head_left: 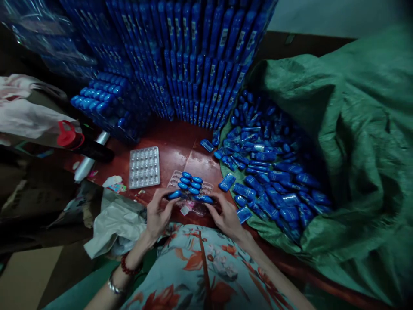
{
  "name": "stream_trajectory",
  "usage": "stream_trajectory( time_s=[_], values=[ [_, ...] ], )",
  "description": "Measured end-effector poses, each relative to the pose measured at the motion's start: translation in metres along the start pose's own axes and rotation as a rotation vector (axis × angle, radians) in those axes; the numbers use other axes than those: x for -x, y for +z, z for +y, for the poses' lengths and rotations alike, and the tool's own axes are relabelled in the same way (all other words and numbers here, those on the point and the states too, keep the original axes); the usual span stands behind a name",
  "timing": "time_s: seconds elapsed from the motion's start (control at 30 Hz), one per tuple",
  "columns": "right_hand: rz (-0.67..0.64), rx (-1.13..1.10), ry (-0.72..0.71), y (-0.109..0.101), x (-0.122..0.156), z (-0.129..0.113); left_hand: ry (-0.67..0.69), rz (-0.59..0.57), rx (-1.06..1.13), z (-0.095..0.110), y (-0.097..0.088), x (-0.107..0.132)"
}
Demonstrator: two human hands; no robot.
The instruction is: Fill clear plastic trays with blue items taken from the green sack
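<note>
My left hand (158,212) is closed on a small blue piece (174,194) at the near left edge of a clear plastic tray (206,187). My right hand (226,215) pinches another blue piece (205,199) at the tray's near right edge. Several blue pieces (191,181) sit in the tray's pockets. The tray lies on a red table (176,148), just in front of my lap. An empty clear tray (144,167) lies to the left of it.
A green sack (355,142) on the right spills a heap of blue pieces (271,168). A tall stack of filled blue trays (190,60) stands at the back. A bottle with a red cap (68,135), crumpled bags and paper (112,224) lie at the left.
</note>
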State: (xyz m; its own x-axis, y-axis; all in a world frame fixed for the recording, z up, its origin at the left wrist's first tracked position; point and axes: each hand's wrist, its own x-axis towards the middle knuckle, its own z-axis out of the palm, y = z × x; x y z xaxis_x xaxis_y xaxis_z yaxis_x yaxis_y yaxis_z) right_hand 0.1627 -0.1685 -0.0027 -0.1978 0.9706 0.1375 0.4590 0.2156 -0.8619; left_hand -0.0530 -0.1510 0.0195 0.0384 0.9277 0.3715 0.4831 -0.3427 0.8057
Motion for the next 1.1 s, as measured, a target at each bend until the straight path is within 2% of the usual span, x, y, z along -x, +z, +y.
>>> stream_trajectory(
  time_s=[0.07, 0.13, 0.2, 0.27, 0.37, 0.5, 0.63, 0.73, 0.87, 1.0, 1.1],
  values=[
    [-0.018, 0.097, -0.187, 0.013, -0.002, 0.009, -0.028, 0.059, -0.034, -0.018, -0.006, 0.013],
    [-0.043, 0.253, -0.367, 0.02, -0.004, 0.017, 0.029, 0.06, -0.076, -0.032, -0.002, 0.02],
    [-0.076, 0.43, -0.47, 0.021, -0.007, 0.02, 0.14, 0.006, -0.134, -0.042, 0.003, 0.023],
    [-0.122, 0.581, -0.509, 0.018, -0.011, 0.017, 0.258, -0.076, -0.189, -0.049, 0.008, 0.021],
    [-0.213, 0.728, -0.477, 0.01, -0.021, 0.004, 0.359, -0.189, -0.213, -0.054, 0.01, 0.016],
    [-0.394, 0.807, -0.35, 0.002, -0.039, -0.017, 0.375, -0.27, -0.185, -0.054, 0.01, 0.012],
    [-0.501, 0.833, -0.302, -0.002, -0.049, -0.026, 0.423, -0.336, -0.302, -0.05, 0.008, 0.008],
    [-0.475, 0.828, -0.301, -0.002, -0.046, -0.024, 0.503, -0.39, -0.405, -0.043, 0.004, 0.001],
    [-0.381, 0.79, -0.277, 0.003, -0.035, -0.016, 0.561, -0.469, -0.426, -0.036, 0.003, -0.007],
    [-0.304, 0.738, -0.274, 0.008, -0.031, -0.007, 0.584, -0.487, -0.449, -0.039, 0.009, -0.009],
    [-0.261, 0.695, -0.322, 0.002, -0.027, 0.0, 0.606, -0.464, -0.526, -0.044, 0.01, -0.005]
  ],
)
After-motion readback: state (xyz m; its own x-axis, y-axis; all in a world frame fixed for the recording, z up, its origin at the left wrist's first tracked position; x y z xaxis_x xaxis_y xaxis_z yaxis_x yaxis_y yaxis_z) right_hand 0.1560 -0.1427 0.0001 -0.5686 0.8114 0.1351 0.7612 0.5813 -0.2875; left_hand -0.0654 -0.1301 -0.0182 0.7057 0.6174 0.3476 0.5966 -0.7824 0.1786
